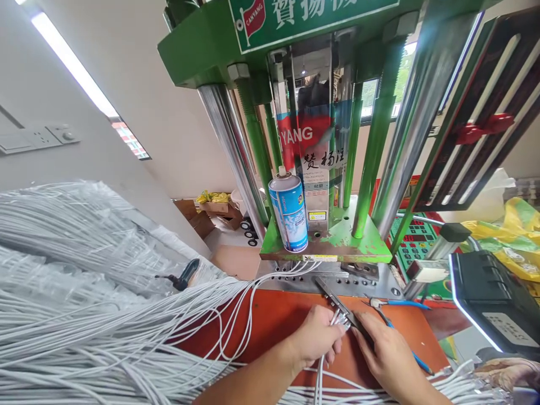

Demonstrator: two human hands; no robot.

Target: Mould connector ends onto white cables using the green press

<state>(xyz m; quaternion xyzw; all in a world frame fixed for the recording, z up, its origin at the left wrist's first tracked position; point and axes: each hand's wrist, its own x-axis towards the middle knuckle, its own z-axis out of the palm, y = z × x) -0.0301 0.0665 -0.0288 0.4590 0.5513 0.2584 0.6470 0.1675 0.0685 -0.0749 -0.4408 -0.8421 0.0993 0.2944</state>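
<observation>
Fingers of the left hand [314, 337] pinch white cables [320, 371] beside a metal bar [331, 295]; those of the right hand [390, 351] seem clamped on its partly hidden near end. Before the green press [316, 140], its long axis slants pressward.

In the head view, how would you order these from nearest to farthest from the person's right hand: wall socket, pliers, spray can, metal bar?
From the right hand:
1. Metal bar: in its grasp.
2. Pliers: on the table just beyond the hand.
3. Spray can: farther back, standing on the green plate.
4. Wall socket: far left.
</observation>
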